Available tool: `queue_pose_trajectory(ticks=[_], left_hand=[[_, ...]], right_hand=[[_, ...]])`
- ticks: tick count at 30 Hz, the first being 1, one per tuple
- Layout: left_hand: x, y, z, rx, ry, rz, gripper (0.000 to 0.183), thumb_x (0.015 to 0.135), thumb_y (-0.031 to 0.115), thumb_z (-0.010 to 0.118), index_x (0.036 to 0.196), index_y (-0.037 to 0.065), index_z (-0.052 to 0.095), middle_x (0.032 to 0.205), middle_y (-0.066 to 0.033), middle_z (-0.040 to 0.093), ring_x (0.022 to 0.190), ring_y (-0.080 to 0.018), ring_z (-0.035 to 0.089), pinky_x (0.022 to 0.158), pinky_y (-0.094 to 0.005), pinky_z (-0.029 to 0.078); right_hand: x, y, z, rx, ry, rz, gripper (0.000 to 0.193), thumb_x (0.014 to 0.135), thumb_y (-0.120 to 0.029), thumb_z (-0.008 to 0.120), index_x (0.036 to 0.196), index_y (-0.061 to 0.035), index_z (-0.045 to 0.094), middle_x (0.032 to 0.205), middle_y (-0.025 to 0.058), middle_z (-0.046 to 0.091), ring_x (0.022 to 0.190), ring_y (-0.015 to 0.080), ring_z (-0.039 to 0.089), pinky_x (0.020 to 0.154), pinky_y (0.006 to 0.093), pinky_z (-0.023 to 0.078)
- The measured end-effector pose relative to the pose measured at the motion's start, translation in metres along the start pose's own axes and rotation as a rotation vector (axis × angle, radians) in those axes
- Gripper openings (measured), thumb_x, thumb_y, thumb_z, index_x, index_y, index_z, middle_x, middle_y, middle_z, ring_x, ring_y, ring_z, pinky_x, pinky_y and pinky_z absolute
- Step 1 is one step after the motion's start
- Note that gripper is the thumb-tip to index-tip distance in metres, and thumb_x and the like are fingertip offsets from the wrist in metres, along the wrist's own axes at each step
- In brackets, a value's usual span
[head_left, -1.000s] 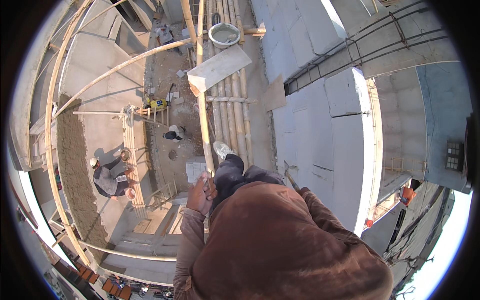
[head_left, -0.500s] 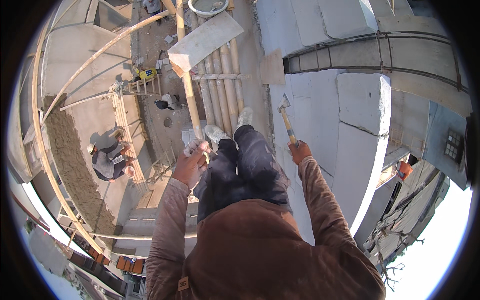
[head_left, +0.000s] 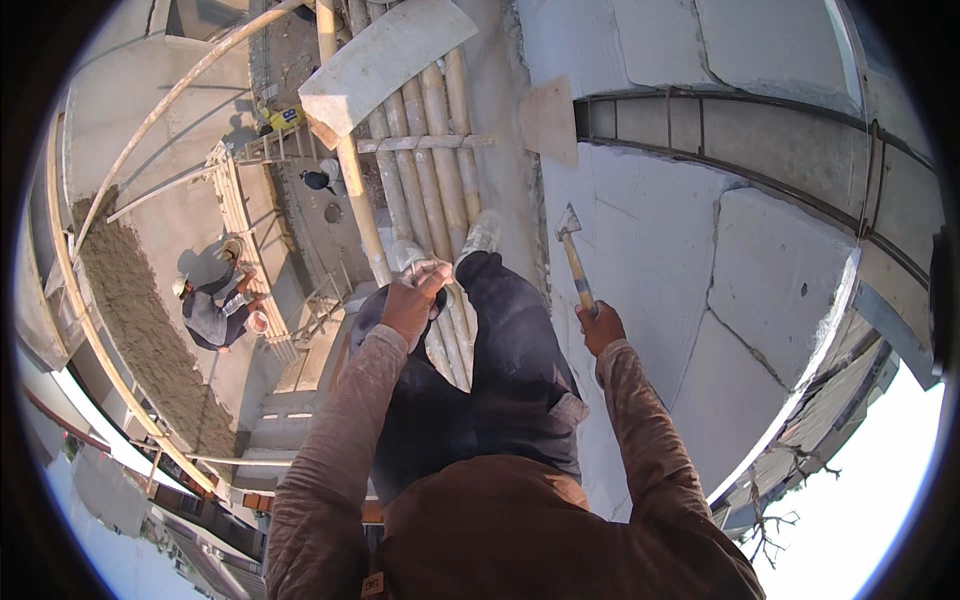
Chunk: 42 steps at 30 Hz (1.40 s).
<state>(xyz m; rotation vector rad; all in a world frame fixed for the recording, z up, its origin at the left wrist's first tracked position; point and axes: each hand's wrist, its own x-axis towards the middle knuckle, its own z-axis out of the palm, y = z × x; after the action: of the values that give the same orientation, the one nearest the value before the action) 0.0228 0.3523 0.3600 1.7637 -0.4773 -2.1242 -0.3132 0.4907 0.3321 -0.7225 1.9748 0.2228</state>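
Note:
My right hand (head_left: 600, 328) is wrapped round the wooden handle of a small hatchet-like hammer (head_left: 577, 262). Its metal head points away from me, in front of the pale block wall (head_left: 640, 240). My left hand (head_left: 410, 308) is raised over my knees, thumb and fingertips pinched together. Whatever lies in that pinch is too small to make out. Beneath it my white-dusted shoes (head_left: 482, 236) stand on a walkway of bamboo poles (head_left: 440, 150), and my knees are bent apart.
A pale board (head_left: 395, 62) lies across the poles ahead. A square panel (head_left: 549, 120) leans by the wall, near a steel bar frame (head_left: 720, 95). On the left, below, a co-worker (head_left: 210, 312) crouches on narrow poles beside wet mortar (head_left: 150, 330). An upright bamboo pole (head_left: 362, 210) stands close to my left.
My left hand has moved right and slightly up, now in front of my shoes. My knees have spread, and the view has shifted toward the wall. The hammer stays in my right hand.

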Motion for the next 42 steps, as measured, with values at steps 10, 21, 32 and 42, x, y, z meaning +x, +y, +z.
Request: queue_pose_trajectory(ticks=[10,21,32,42], left_hand=[[0.353,-0.132,0.114,-0.011,0.078,0.209,0.023,0.091,0.024,0.067,0.090,0.001,0.068,0.078,0.0014,0.061,0.065,-0.0098,0.048,0.062,-0.0284,0.042],[0.571,-0.197,0.199,0.002,0.198,0.211,0.020,0.093,0.020,0.063,0.095,0.000,0.064,0.082,-0.0098,0.066,0.073,-0.0194,0.059,0.070,-0.0350,0.047],[0.622,-0.207,0.237,-0.036,0.359,0.222,0.023,0.094,0.015,0.056,0.106,-0.004,0.055,0.101,-0.0241,0.066,0.093,-0.0378,0.066,0.082,-0.0438,0.050],[0.616,-0.203,0.232,0.200,0.260,0.240,0.024,0.094,0.017,0.057,0.110,-0.001,0.059,0.100,-0.0223,0.068,0.096,-0.0398,0.066,0.082,-0.0460,0.050]], right_hand=[[0.173,-0.091,-0.014,0.104,0.207,-0.129,0.039,0.096,-0.038,0.060,0.091,0.0005,0.057,0.062,0.0071,0.055,0.055,0.0191,0.054,0.055,0.0342,0.044],[0.272,-0.146,0.019,0.227,0.376,-0.242,0.034,0.099,-0.033,0.060,0.105,0.0000,0.059,0.066,-0.0014,0.050,0.053,0.0054,0.044,0.049,0.0232,0.037],[0.282,-0.161,0.013,0.177,0.303,-0.192,0.029,0.099,-0.024,0.060,0.113,0.0010,0.059,0.069,-0.0003,0.051,0.058,0.0065,0.044,0.055,0.0243,0.038],[0.299,-0.165,0.022,0.014,0.313,-0.219,0.029,0.098,-0.024,0.060,0.114,0.0006,0.057,0.068,0.0121,0.058,0.060,0.0205,0.056,0.059,0.0339,0.044]])
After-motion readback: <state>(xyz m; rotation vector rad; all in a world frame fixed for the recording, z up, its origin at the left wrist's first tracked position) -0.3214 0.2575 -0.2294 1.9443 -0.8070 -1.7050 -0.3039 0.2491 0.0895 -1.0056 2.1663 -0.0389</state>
